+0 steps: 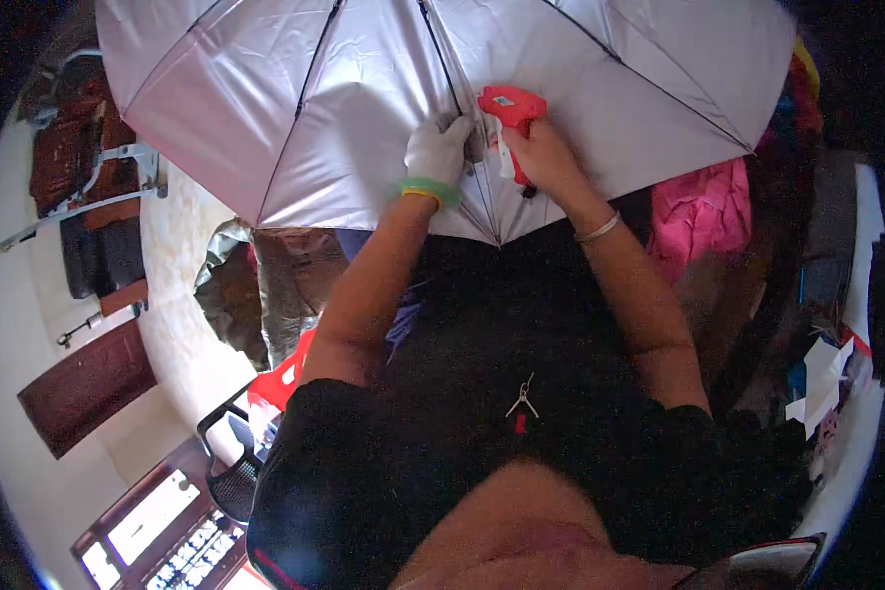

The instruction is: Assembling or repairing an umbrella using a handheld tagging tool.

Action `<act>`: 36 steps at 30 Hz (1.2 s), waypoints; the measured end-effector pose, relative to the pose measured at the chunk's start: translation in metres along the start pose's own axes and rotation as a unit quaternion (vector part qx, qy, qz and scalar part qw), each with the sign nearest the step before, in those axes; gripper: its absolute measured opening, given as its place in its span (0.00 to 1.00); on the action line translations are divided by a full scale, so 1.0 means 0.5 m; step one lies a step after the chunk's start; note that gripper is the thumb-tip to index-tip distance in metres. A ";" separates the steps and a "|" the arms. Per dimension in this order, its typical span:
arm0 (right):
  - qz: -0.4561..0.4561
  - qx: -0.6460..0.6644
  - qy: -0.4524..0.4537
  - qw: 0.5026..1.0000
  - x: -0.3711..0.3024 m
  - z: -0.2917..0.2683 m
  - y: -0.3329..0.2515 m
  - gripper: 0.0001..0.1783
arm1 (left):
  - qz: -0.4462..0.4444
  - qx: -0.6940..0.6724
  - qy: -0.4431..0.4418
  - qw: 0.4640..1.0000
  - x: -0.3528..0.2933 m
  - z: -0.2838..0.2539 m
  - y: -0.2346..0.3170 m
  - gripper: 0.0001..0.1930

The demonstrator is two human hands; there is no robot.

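Clasping a red pistol-shaped tool in a full wrap, the right grip sits just past twelve o'clock. The gloved left grip bends against the silver umbrella at twelve, closure indeterminable. Past the umbrella's edge, pink cloth shows between two and three.

White wall, bright window, black mesh chair

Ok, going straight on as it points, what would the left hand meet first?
Probably the dark umbrella rib ahead of the gloved left hand, then the silver canopy; depth is unclear.
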State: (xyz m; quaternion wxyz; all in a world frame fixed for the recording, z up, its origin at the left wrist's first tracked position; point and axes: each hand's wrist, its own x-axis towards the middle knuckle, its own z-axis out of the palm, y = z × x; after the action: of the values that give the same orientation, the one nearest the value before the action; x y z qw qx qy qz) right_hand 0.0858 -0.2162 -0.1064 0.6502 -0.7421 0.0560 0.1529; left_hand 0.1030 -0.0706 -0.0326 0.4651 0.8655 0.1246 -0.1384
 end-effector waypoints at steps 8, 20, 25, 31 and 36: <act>-0.054 -0.030 0.021 0.998 -0.022 -0.006 -0.031 0.16 | 0.059 0.025 0.021 0.998 0.038 0.005 -0.062 0.22; 0.072 0.184 -0.055 0.979 -0.016 -0.004 -0.021 0.17 | 0.031 -0.078 -0.061 0.995 0.051 -0.007 -0.100 0.21; 0.052 0.099 -0.056 0.992 -0.009 0.000 -0.021 0.15 | 0.040 -0.079 -0.060 0.994 0.043 -0.009 -0.086 0.20; 0.077 0.073 -0.070 0.992 0.014 0.010 -0.022 0.13 | 0.062 -0.066 -0.113 0.990 0.057 -0.009 -0.089 0.19; 0.027 0.038 -0.095 0.994 0.005 -0.012 -0.038 0.13 | 0.125 -0.010 -0.071 0.989 0.068 0.006 -0.103 0.19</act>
State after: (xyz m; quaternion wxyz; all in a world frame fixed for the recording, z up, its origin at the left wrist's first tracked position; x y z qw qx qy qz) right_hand 0.0943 -0.2188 -0.0884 0.6760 -0.6972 0.0197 0.2378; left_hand 0.1165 -0.0427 -0.0859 0.4953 0.8573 -0.0170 -0.1392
